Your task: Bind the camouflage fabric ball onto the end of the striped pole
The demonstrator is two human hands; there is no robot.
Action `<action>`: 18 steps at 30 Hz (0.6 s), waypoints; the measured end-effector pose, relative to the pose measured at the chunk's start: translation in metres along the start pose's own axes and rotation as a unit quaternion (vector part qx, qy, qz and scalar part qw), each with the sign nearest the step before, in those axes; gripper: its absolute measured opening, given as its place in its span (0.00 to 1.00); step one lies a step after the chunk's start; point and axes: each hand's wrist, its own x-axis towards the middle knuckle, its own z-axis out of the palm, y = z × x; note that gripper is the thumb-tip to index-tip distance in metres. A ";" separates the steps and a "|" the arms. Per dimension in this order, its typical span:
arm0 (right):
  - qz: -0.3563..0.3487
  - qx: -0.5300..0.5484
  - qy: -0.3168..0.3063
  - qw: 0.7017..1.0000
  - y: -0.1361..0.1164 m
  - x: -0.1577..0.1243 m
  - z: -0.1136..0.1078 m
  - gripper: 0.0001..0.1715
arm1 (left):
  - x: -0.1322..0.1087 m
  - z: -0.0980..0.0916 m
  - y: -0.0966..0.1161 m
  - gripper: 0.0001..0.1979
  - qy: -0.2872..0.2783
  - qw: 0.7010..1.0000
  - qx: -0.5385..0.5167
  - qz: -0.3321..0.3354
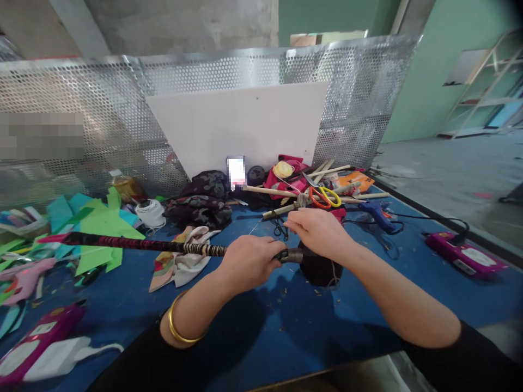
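My left hand [250,264] is closed around a long stick [134,244] wrapped in dark, magenta and black-and-cream striped yarn. The stick lies almost level, its pink tip far to the left. Past my left fist its short grey end [294,255] shows. My right hand [321,231] is just above that end, fingers bent together; whatever they pinch is hidden. A small grey yarn bundle [302,200] appears just beyond the right fingertips; whether they touch it I cannot tell. Below the right hand sits a dark round bundle [321,270] with a loose grey strand on it.
Scissors [324,197], sticks, a yellow yarn ball [283,170] and a blue glue gun [376,215] lie behind my right hand. A lit phone [236,173] leans near the white board [245,125]. Green sheets [100,228], a pink glue gun [24,280] and purple power strips [463,253] occupy the sides.
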 end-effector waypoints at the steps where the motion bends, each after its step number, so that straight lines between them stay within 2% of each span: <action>1: 0.000 -0.001 -0.014 1.000 0.000 0.002 0.001 0.16 | 0.000 0.000 0.002 0.09 -0.002 1.000 0.014 0.003; 3: -0.002 0.001 -0.035 0.999 0.001 0.005 0.002 0.16 | 0.000 0.001 0.005 0.08 0.000 0.999 0.035 0.001; 7: 0.004 0.004 -0.057 0.998 0.003 0.007 0.006 0.16 | -0.001 0.006 0.008 0.16 0.030 0.997 0.071 -0.023; 13: 0.027 0.000 -0.068 0.997 0.005 0.004 0.012 0.16 | 0.001 0.012 0.006 0.08 0.044 0.994 0.091 0.033; 18: 0.041 0.008 -0.074 0.996 0.005 0.002 0.016 0.17 | 0.002 0.015 0.006 0.11 0.069 0.990 0.110 0.052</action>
